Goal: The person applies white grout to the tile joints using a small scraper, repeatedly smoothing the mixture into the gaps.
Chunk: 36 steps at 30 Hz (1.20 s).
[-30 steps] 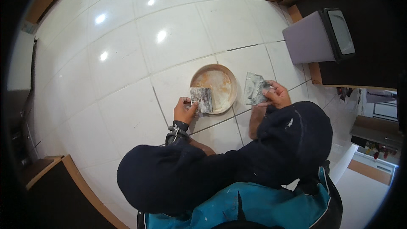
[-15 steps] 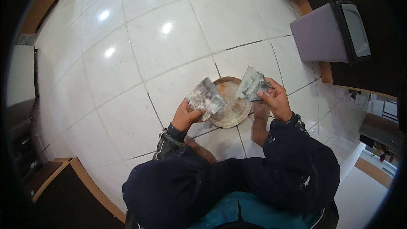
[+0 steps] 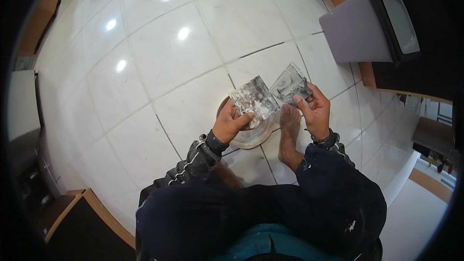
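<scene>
In my left hand (image 3: 233, 120), thumb on top and fingers beneath, is a flat square plate (image 3: 253, 97) smeared with whitish and brownish residue. My right hand (image 3: 316, 110) pinches a second thin plate (image 3: 291, 83), greyish and translucent-looking, with dark grey paste over its lower part. The two plates' near edges almost meet; I cannot tell whether they touch. Below them a round shallow basin (image 3: 250, 140), whitish inside with a brownish rim, rests on the floor, partly covered by my left hand and its plate.
Glossy white floor tiles (image 3: 179, 67) spread around the basin. My bare right foot (image 3: 289, 133) stands beside it. At the upper right is a lilac bin (image 3: 355, 29) with a dark rim against dark, wood-edged furniture. Another dark wood-edged piece (image 3: 92, 222) is at the lower left.
My left hand has brought its plate right and up, closer to the other plate, and it covers more of the basin. The right-hand plate has turned and moved slightly up.
</scene>
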{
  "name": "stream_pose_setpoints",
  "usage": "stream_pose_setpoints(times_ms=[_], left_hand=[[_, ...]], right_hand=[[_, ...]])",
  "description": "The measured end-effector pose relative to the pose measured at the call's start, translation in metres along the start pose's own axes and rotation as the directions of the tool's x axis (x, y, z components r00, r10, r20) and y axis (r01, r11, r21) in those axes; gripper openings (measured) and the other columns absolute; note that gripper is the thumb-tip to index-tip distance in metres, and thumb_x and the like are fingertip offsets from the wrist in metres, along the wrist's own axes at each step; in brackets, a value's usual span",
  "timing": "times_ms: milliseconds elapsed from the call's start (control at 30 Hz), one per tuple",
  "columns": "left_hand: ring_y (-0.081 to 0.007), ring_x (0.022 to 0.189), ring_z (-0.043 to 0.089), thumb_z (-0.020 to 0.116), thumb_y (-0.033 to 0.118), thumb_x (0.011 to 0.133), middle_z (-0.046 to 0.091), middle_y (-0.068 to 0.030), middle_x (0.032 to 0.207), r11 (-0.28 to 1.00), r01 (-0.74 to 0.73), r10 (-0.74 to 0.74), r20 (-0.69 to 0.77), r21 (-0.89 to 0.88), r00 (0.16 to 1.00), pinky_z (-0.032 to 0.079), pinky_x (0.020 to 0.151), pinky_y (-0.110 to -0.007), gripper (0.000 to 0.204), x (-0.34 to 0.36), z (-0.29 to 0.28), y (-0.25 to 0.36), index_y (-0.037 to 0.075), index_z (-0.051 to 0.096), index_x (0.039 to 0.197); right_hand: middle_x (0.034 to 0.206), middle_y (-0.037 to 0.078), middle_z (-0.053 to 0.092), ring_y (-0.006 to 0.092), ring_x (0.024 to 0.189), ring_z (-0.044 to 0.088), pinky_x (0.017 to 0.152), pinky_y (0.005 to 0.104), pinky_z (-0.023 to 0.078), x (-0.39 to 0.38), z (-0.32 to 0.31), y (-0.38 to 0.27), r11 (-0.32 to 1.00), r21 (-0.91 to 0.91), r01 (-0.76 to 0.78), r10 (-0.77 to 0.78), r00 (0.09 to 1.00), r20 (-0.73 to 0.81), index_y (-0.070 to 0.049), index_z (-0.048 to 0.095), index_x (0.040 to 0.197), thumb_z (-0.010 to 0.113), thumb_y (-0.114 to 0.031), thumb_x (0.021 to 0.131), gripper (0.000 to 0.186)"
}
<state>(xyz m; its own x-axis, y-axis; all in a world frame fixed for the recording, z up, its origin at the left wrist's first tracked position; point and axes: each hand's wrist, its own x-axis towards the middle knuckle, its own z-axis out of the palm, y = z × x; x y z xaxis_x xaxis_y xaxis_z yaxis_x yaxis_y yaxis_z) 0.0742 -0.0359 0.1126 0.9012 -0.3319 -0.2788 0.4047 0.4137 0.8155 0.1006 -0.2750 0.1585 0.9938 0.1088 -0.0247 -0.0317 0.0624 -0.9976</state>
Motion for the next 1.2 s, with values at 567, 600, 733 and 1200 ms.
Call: stream_pose_setpoints(times_ms=[567,600,733,1200], left_hand=[[-0.0145,0.104,0.058,0.057,0.004,0.090,0.061,-0.0091,0.116,0.964,-0.097,0.066,0.129,0.249,0.989,0.047,0.088,-0.031,0.029,0.025,-0.029,0.002,-0.002,0.055,0.119],[-0.0137,0.103,0.057,0.056,0.005,0.091,0.063,-0.0086,0.113,0.952,-0.040,0.006,0.114,0.302,0.993,0.048,0.086,-0.030,0.023,0.027,-0.032,0.012,-0.001,0.060,0.113],[-0.0225,0.088,0.064,0.062,0.007,0.078,0.063,-0.0168,0.109,0.664,-0.586,0.303,0.550,0.464,0.779,0.048,0.082,-0.031,0.021,0.046,-0.044,0.035,-0.002,0.063,0.097],[-0.0257,0.075,0.067,0.061,0.017,0.065,0.052,-0.0090,0.138,0.210,-0.733,0.006,0.749,0.647,0.662,0.055,0.060,-0.036,0.018,0.040,-0.012,0.078,0.006,0.060,0.079]], right_hand=[[0.104,0.013,0.067,0.0123,0.093,0.063,0.081,0.0248,0.050,-0.051,0.045,0.016,0.976,-0.204,-0.074,-0.019,0.907,-0.421,0.006,0.048,0.132,0.060,0.000,0.089,0.044],[0.106,0.013,0.066,0.0129,0.095,0.063,0.082,0.0249,0.049,-0.050,0.048,0.018,0.989,-0.149,-0.021,-0.042,0.912,-0.408,0.005,0.045,0.134,0.058,0.002,0.089,0.047],[0.108,0.014,0.065,0.0143,0.097,0.064,0.085,0.0253,0.048,-0.053,0.038,0.017,0.992,-0.123,-0.018,-0.028,0.933,-0.360,0.004,0.039,0.138,0.053,0.005,0.088,0.051],[0.105,0.014,0.066,0.0148,0.094,0.065,0.082,0.0257,0.050,-0.045,0.034,0.015,0.987,-0.086,-0.132,0.115,0.977,-0.181,0.004,0.044,0.135,0.050,0.005,0.084,0.051]])
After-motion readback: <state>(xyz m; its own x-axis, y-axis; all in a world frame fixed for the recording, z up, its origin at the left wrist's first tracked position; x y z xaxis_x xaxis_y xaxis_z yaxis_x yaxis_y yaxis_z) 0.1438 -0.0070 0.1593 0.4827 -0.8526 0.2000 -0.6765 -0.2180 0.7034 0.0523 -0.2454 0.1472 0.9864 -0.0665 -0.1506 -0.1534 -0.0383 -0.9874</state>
